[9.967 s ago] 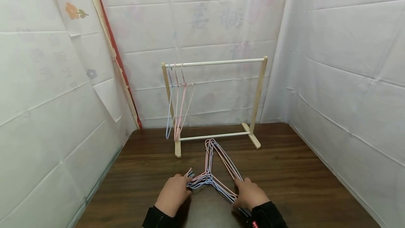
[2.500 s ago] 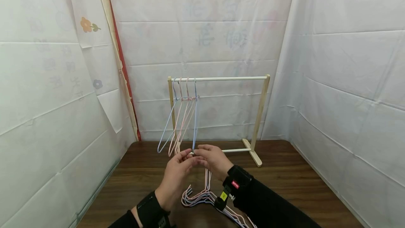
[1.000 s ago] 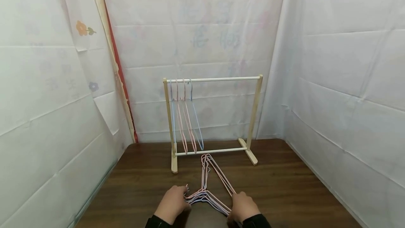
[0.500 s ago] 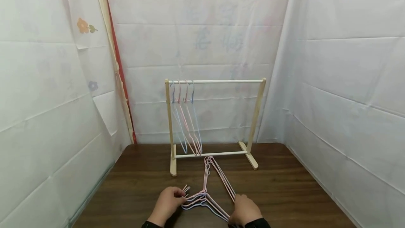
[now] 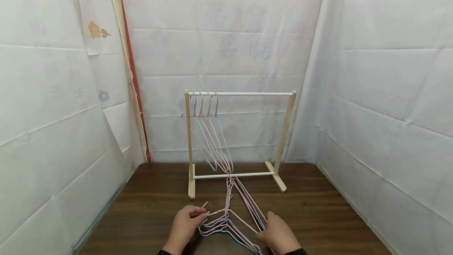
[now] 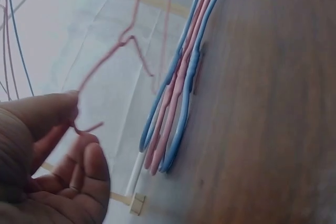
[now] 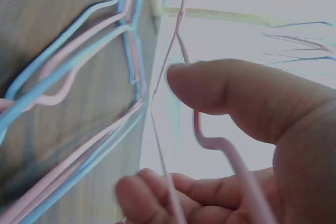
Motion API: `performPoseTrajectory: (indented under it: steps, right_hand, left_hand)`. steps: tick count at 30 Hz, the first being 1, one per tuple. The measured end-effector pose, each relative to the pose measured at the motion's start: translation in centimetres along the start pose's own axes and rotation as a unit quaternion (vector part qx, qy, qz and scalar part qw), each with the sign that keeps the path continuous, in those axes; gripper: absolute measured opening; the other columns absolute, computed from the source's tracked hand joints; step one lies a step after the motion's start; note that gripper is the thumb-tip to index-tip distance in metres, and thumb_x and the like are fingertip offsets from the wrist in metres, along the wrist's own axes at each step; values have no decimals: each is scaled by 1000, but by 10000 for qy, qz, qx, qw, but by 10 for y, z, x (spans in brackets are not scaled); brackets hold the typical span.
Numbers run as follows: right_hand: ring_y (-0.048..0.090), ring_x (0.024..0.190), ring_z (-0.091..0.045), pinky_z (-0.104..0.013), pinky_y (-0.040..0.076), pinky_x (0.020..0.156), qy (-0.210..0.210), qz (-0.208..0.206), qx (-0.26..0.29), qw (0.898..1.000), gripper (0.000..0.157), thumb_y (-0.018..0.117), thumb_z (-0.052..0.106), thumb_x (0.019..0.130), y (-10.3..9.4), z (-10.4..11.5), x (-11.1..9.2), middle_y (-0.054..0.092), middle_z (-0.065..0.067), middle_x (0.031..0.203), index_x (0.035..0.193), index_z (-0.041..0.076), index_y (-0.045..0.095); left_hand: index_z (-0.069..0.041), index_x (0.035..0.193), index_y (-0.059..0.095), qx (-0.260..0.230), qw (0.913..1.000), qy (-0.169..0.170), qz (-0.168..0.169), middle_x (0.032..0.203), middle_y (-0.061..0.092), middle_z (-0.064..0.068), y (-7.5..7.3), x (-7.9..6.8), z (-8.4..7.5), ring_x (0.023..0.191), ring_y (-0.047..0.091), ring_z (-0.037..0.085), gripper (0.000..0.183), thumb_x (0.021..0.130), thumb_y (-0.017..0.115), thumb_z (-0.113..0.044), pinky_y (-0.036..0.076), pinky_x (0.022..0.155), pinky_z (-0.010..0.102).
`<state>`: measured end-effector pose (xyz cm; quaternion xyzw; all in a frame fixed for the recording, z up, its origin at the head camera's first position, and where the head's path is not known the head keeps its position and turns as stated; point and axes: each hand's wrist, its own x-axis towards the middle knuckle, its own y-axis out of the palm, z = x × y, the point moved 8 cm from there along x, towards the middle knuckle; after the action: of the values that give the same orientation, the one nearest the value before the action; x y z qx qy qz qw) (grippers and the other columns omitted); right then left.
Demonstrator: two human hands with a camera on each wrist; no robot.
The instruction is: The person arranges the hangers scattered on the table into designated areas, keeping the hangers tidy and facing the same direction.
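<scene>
A pink wire clothes hanger point(image 6: 100, 66) is lifted off a stack, its hook pinched between thumb and fingertips of my left hand point(image 5: 184, 225). My right hand point(image 5: 279, 233) holds the same hanger by its other side, thumb over the wire point(image 7: 236, 166) and fingers curled below. Beneath it, a stack of pink and blue hangers point(image 6: 189, 93) lies on the brown table, hooks to the left. Behind, a small wooden rack with a white top rail point(image 5: 255, 94) carries several hangers near its left post, two blue ones point(image 5: 225, 137) outermost with pink between.
The rack's right post point(image 5: 286, 133) and its wooden feet point(image 5: 192, 184) stand toward the back of the table point(image 5: 318, 207). A low white bar point(image 5: 251, 174) joins the posts. White sheeting point(image 5: 389, 89) hangs around the left, back and right sides.
Earlier, a blue hanger was added on the rack to the right of the pink ones. Both hands then returned to the stack, and its top pink hanger has just come up. The hung hangers swing.
</scene>
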<state>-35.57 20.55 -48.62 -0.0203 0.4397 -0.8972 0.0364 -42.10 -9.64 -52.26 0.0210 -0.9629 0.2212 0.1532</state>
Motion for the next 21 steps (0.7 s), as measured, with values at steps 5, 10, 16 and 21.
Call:
performPoseTrajectory:
  steps: [5, 10, 16, 21]
  right_hand:
    - [58, 80, -27, -45, 50, 67, -250, -139, 319, 9991, 49, 80, 21, 74, -16, 8, -2, 60, -11, 91, 109, -3, 57]
    - [61, 97, -35, -54, 52, 78, -498, -416, 133, 9978, 52, 80, 20, 74, -33, 20, -10, 66, -15, 104, 117, -4, 62]
    - [62, 97, -32, -53, 52, 79, -280, -647, 173, 9974, 47, 78, 22, 79, -39, 15, -10, 68, -14, 103, 115, -4, 65]
    - [61, 100, -34, -54, 52, 82, 123, -745, 310, 9967, 45, 74, 22, 82, -44, 2, -9, 67, -16, 107, 118, -4, 65]
  left_hand:
    - [-17, 85, 76, -780, 9949, 114, -623, 90, 68, -3, -10, -3, -5, 80, 64, 14, 12, 78, 83, -12, 54, 68, 25]
    - [-21, 84, 75, -1085, 9899, 143, -898, 91, 69, -3, -17, -4, -10, 78, 61, 15, 13, 79, 82, -11, 51, 64, 23]
    - [-10, 94, 75, -1505, 9859, -232, -696, 91, 70, 10, -22, -10, -31, 79, 61, 24, 10, 85, 77, -9, 49, 64, 24]
    - [-2, 100, 71, -2210, 9730, -520, -422, 85, 68, 18, -19, -13, -38, 86, 61, 42, 11, 90, 70, -6, 55, 71, 32]
